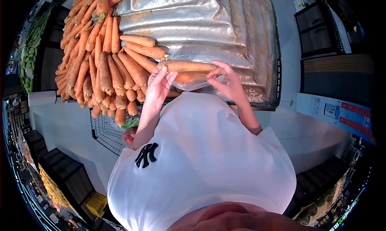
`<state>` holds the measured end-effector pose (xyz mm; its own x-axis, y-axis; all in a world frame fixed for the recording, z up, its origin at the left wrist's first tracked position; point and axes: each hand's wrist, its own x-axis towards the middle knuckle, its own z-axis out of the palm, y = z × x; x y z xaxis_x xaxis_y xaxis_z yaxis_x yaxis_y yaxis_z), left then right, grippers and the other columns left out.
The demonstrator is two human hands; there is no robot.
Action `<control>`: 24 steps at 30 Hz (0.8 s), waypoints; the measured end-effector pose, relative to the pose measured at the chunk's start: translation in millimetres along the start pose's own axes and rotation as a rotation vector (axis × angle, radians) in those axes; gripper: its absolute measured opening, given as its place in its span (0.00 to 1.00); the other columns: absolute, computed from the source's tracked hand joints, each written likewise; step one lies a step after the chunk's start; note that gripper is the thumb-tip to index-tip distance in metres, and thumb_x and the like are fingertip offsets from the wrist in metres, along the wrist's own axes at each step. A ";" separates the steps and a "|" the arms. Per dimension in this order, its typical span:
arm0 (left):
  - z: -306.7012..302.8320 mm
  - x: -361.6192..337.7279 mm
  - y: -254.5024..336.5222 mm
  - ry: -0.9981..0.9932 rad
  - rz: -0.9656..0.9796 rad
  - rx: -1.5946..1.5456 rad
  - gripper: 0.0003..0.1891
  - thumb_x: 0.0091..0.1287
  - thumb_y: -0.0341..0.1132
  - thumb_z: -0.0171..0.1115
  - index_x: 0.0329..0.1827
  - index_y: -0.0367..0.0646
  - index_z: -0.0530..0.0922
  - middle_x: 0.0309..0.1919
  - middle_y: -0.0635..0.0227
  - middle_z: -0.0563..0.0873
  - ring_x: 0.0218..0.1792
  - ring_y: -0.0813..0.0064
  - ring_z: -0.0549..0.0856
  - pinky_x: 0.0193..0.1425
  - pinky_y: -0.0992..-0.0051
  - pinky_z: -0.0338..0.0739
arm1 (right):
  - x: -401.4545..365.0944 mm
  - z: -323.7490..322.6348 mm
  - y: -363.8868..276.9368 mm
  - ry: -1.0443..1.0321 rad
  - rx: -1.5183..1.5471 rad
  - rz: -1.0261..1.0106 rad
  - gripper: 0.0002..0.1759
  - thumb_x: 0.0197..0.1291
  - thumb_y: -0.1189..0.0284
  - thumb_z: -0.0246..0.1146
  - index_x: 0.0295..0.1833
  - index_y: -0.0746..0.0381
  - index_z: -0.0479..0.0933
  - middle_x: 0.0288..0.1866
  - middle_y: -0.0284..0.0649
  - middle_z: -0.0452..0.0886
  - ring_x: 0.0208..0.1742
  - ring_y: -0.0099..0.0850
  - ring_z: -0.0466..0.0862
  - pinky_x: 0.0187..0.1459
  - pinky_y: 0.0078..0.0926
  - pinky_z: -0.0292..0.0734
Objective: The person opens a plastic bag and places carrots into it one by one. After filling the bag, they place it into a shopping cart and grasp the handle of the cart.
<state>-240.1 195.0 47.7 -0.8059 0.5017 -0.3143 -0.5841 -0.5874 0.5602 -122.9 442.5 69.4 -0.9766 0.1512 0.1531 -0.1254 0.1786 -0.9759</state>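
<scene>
A long carrot (187, 66) lies level between my two hands, above a clear plastic bag (189, 87) that has at least one more carrot (193, 76) in it. My left hand (159, 85) grips the carrot's left end, the thumb pressed on top. At its right end the fingers of my right hand (226, 79) curl round the tip, with the thumb lower down near the bag's edge. Whether the right fingers also pinch the plastic is hard to see. Just left of the bag, loose carrots (138, 41) lie on the silver padded liner (177, 22).
A large carrot pile (100, 66) covers the stand's left side, its ends overhanging the front edge. Below is a wire shopping cart (105, 132) with something green in it. Green vegetables (34, 50) fill a stand at far left. A printed carton (335, 112) stands at right.
</scene>
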 end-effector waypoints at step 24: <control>27.6 -5.2 -4.8 -0.078 -0.009 0.573 0.26 0.70 0.27 0.68 0.70 0.37 0.71 0.52 0.65 0.85 0.47 0.80 0.85 0.58 0.76 0.84 | -11.8 -7.9 23.7 0.201 0.225 0.181 0.15 0.69 0.78 0.64 0.60 0.65 0.75 0.33 0.29 0.80 0.37 0.17 0.81 0.44 0.18 0.75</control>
<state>-230.4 212.8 67.8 -0.7788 0.5632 -0.2760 -0.4283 -0.1561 0.8900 -113.0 452.6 45.7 -0.9355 0.3528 -0.0200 -0.0103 -0.0840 -0.9964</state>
